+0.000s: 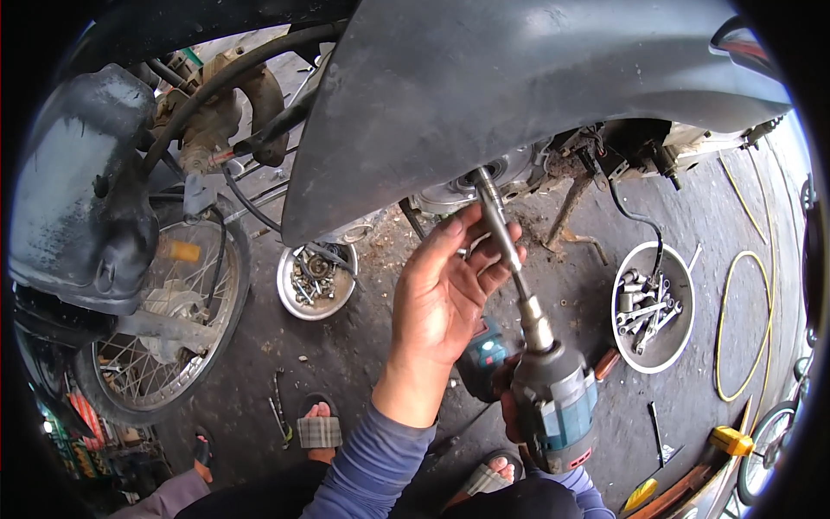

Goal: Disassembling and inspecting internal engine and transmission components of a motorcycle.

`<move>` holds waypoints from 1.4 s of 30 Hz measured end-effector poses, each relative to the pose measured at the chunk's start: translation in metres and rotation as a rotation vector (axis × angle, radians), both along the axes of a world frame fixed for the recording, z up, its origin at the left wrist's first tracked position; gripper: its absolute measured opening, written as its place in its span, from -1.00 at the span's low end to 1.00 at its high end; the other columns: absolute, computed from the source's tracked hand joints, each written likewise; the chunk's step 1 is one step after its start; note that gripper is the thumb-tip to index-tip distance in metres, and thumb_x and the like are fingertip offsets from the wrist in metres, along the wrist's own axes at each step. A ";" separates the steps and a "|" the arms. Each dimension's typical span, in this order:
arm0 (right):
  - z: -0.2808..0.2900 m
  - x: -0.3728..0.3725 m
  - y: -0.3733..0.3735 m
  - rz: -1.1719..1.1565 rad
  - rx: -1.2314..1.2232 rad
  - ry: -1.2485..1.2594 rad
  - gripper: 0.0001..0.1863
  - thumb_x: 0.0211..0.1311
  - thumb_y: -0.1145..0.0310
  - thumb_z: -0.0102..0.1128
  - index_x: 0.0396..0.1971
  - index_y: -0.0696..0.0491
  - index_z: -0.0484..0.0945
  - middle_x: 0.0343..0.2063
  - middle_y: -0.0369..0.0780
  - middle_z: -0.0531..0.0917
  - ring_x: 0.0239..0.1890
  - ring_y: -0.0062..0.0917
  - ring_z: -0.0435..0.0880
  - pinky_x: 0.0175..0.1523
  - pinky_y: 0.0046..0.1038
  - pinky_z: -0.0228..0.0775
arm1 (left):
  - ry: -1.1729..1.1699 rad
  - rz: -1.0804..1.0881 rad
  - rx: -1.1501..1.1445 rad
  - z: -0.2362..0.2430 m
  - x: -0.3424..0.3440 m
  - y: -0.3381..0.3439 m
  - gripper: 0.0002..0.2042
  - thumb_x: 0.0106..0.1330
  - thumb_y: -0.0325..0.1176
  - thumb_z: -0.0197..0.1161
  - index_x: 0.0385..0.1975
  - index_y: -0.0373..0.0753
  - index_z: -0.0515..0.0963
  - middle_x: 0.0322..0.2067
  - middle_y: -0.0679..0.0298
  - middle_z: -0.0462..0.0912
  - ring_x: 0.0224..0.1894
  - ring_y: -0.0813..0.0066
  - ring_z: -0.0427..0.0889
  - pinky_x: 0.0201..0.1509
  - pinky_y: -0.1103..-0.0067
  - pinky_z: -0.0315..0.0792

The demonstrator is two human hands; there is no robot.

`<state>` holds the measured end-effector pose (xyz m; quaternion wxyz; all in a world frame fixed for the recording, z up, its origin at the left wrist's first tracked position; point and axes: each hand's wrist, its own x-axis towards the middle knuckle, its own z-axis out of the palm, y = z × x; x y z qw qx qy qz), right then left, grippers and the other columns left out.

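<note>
Drill (558,394) and rod (499,223), two-handed.
My right hand (510,415) gripped the drill; my left hand (443,303) loosely cradled the rod ahead of it, far end at the engine (439,200). Straight line, light touch seemed best.

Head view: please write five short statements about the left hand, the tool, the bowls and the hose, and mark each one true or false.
1. The left hand is holding the metal shaft fitted to the power tool. True.
2. The power tool is yellow all over. False: it is dark grey and teal.
3. The bowl of wrenches stands left of the yellow hose. True.
4. The yellow hose lies inside that bowl. False: it lies on the floor.
5. The bowl of small metal parts is left of the left hand. True.
</note>
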<state>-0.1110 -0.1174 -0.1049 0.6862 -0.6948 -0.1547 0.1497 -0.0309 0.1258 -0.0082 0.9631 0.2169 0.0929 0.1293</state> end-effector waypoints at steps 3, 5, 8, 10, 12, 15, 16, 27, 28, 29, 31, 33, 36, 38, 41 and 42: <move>0.017 0.004 0.021 -0.058 -0.058 -0.024 -0.57 0.33 0.21 0.11 0.08 0.13 0.33 -0.45 -0.30 0.47 -0.40 -0.61 0.45 -0.29 -0.58 0.27 | 0.081 -0.023 0.162 0.016 0.012 0.000 -0.70 0.42 -0.28 0.08 -0.01 -0.37 0.48 -0.08 0.06 0.60 0.02 0.19 0.61 0.07 0.33 0.57; 0.031 0.010 0.042 -0.082 -0.068 -0.037 -0.57 0.33 0.21 0.11 0.07 0.13 0.33 -0.45 -0.30 0.47 -0.40 -0.61 0.45 -0.29 -0.58 0.27 | 0.097 -0.048 0.200 0.031 0.014 0.002 -0.71 0.39 -0.30 0.15 -0.02 -0.34 0.51 -0.12 0.08 0.63 -0.03 0.23 0.64 0.01 0.37 0.58; 0.049 0.007 0.053 -0.122 -0.105 -0.060 -0.57 0.33 0.20 0.11 0.07 0.13 0.34 -0.45 -0.30 0.48 -0.40 -0.61 0.46 -0.29 -0.58 0.27 | 0.093 -0.090 0.245 0.036 0.020 0.000 -0.77 0.36 -0.35 0.19 -0.08 -0.31 0.56 -0.19 0.14 0.65 -0.15 0.32 0.66 -0.08 0.43 0.59; 0.061 0.017 0.070 -0.146 -0.130 -0.072 -0.57 0.33 0.20 0.12 0.07 0.13 0.35 -0.44 -0.30 0.48 -0.40 -0.61 0.46 -0.29 -0.58 0.27 | 0.096 -0.086 0.248 0.035 0.019 0.000 -0.78 0.36 -0.35 0.19 -0.09 -0.31 0.56 -0.20 0.15 0.65 -0.16 0.33 0.66 -0.09 0.43 0.59; 0.072 0.019 0.083 -0.171 -0.154 -0.085 -0.57 0.33 0.20 0.12 0.07 0.13 0.35 -0.44 -0.30 0.48 -0.40 -0.62 0.46 -0.29 -0.58 0.28 | 0.099 -0.083 0.253 0.033 0.019 0.001 -0.78 0.36 -0.35 0.19 -0.10 -0.31 0.56 -0.21 0.16 0.65 -0.17 0.33 0.66 -0.09 0.42 0.59; 0.077 0.025 0.088 -0.200 -0.183 -0.100 -0.57 0.33 0.19 0.12 0.06 0.13 0.36 -0.44 -0.30 0.49 -0.40 -0.62 0.46 -0.29 -0.58 0.28 | 0.094 -0.061 0.265 0.031 0.019 0.003 -0.79 0.35 -0.35 0.20 -0.11 -0.30 0.56 -0.24 0.17 0.65 -0.19 0.35 0.66 -0.11 0.43 0.59; 0.065 0.025 0.079 -0.142 -0.145 -0.078 -0.58 0.32 0.19 0.13 0.04 0.14 0.39 -0.42 -0.28 0.51 -0.38 -0.62 0.48 -0.29 -0.57 0.30 | 0.091 -0.062 0.267 0.033 0.020 0.004 -0.79 0.34 -0.35 0.21 -0.12 -0.29 0.56 -0.25 0.18 0.65 -0.20 0.35 0.66 -0.11 0.43 0.59; 0.086 0.035 0.070 0.011 -0.232 -0.161 -0.65 0.26 0.36 0.16 -0.01 0.20 0.47 -0.36 -0.24 0.59 -0.38 -0.60 0.55 -0.25 -0.52 0.40 | 0.080 -0.017 0.250 0.033 0.027 0.003 -0.85 0.32 -0.40 0.23 -0.18 -0.30 0.55 -0.30 0.19 0.65 -0.23 0.32 0.67 -0.09 0.45 0.56; 0.080 0.029 0.071 -0.152 -0.050 -0.097 -0.66 0.21 0.46 0.20 0.00 0.15 0.51 -0.26 -0.21 0.65 -0.27 -0.50 0.63 -0.13 -0.44 0.46 | 0.056 -0.066 0.218 0.031 0.028 0.005 -0.80 0.32 -0.39 0.22 -0.14 -0.33 0.53 -0.26 0.17 0.64 -0.19 0.34 0.66 -0.05 0.47 0.55; 0.080 0.039 0.066 -0.077 -0.431 -0.689 -0.61 0.18 0.47 0.24 0.04 0.09 0.53 -0.12 -0.18 0.66 -0.13 -0.39 0.66 -0.02 -0.37 0.47 | 0.038 -0.110 0.196 0.031 0.027 0.007 -0.76 0.32 -0.37 0.22 -0.09 -0.36 0.51 -0.22 0.16 0.63 -0.15 0.36 0.64 0.00 0.49 0.54; 0.053 0.033 0.066 -0.117 -0.512 -0.704 -0.59 0.15 0.47 0.27 0.05 0.08 0.54 -0.07 -0.16 0.65 -0.04 -0.32 0.66 0.05 -0.32 0.46 | 0.048 -0.092 0.192 0.034 0.028 0.005 -0.72 0.34 -0.39 0.18 -0.06 -0.44 0.46 -0.16 0.08 0.60 -0.09 0.30 0.62 0.07 0.45 0.54; 0.050 0.033 0.053 0.088 -0.942 -0.981 -0.56 0.13 0.48 0.29 0.07 0.07 0.54 -0.06 -0.16 0.65 -0.01 -0.31 0.64 0.07 -0.31 0.45 | 0.077 -0.011 0.098 0.037 0.033 0.001 -0.70 0.36 -0.40 0.13 -0.03 -0.49 0.42 -0.11 0.01 0.58 -0.05 0.24 0.61 0.13 0.42 0.54; 0.053 0.033 0.062 -0.119 -0.515 -0.853 -0.57 0.12 0.47 0.30 0.05 0.07 0.55 -0.06 -0.16 0.65 -0.01 -0.30 0.64 0.07 -0.31 0.45 | 0.070 0.020 0.093 0.034 0.037 0.002 -0.71 0.39 -0.40 0.10 -0.04 -0.52 0.40 -0.07 -0.04 0.55 0.01 0.20 0.59 0.16 0.42 0.54; 0.054 0.030 0.062 -0.138 -0.401 -0.693 -0.59 0.13 0.45 0.30 0.03 0.06 0.56 -0.07 -0.16 0.65 -0.02 -0.30 0.64 0.05 -0.33 0.46 | 0.073 0.035 0.082 0.035 0.038 0.001 -0.72 0.39 -0.40 0.10 -0.05 -0.51 0.40 -0.07 -0.05 0.56 0.02 0.20 0.59 0.16 0.43 0.55; 0.052 0.029 0.065 -0.183 -0.304 -0.553 -0.61 0.14 0.44 0.30 0.01 0.05 0.57 -0.10 -0.17 0.66 -0.05 -0.31 0.65 0.03 -0.34 0.47 | 0.098 0.047 0.031 0.037 0.040 0.001 -0.74 0.38 -0.41 0.11 -0.07 -0.49 0.42 -0.09 -0.03 0.58 0.01 0.21 0.61 0.15 0.43 0.56; 0.053 0.029 0.065 -0.182 -0.301 -0.553 -0.61 0.14 0.44 0.30 0.01 0.05 0.57 -0.10 -0.17 0.66 -0.05 -0.31 0.65 0.03 -0.34 0.47 | 0.097 0.054 0.013 0.038 0.041 -0.001 -0.75 0.37 -0.41 0.13 -0.08 -0.48 0.43 -0.11 -0.01 0.59 -0.01 0.24 0.62 0.13 0.42 0.57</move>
